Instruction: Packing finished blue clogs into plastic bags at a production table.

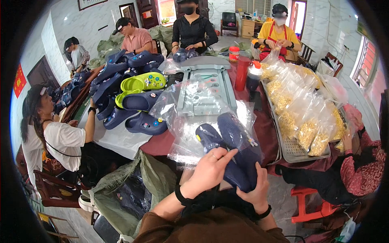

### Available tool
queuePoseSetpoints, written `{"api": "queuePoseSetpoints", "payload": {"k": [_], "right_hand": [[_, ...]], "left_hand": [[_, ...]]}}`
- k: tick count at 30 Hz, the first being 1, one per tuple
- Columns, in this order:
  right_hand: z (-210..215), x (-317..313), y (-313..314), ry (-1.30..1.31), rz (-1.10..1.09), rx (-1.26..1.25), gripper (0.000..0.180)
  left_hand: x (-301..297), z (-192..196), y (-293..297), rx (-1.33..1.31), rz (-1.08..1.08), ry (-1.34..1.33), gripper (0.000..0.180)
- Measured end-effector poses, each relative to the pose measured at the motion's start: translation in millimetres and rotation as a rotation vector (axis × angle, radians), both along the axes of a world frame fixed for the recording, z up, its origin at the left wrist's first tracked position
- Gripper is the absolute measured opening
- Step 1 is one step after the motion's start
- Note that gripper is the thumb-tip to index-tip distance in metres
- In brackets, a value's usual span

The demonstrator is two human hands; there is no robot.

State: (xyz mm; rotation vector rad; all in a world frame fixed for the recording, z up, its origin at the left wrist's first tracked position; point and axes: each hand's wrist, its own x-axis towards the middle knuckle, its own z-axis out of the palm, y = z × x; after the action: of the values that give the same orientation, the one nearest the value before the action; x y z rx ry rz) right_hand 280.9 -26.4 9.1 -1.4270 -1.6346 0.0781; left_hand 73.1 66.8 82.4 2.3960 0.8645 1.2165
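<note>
A pair of navy clogs with small charms is in front of me, toes pointing away, partly inside a clear plastic bag. My right hand wraps round the heel end of the clogs from the right. My left hand lies across the left clog, its fingers closed at the bag's edge; whether it grips film, shoe or both is hard to see. More clear bags lie flat just beyond my left hand. Behind the pair sits a grey plastic tray-like stand with film over part of it.
Navy and lime-green clogs are heaped at left. A red bottle and a dark shaker stand beyond. Bags of yellow pieces fill a metal tray at right. A green sack stands lower left; several people work around the table.
</note>
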Motion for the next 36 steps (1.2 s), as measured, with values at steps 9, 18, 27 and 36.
{"api": "queuePoseSetpoints", "payload": {"k": [9, 18, 27, 36], "right_hand": [[-10, -2, 0, 0.244, 0.067, -0.050, 0.097], [-10, -13, -4, 0.429, 0.068, -0.082, 0.098], [7, -28, 13, 0.232, -0.038, 0.042, 0.097], [13, -61, 45, 0.202, 0.066, -0.044, 0.108]], "left_hand": [[-7, -6, -10, 0.087, -0.040, 0.155, 0.057], [-19, -9, -20, 0.106, 0.084, 0.116, 0.057], [-11, -25, -15, -0.007, 0.041, -0.084, 0.038], [-28, -55, 9, -0.013, 0.268, -0.131, 0.033]]}}
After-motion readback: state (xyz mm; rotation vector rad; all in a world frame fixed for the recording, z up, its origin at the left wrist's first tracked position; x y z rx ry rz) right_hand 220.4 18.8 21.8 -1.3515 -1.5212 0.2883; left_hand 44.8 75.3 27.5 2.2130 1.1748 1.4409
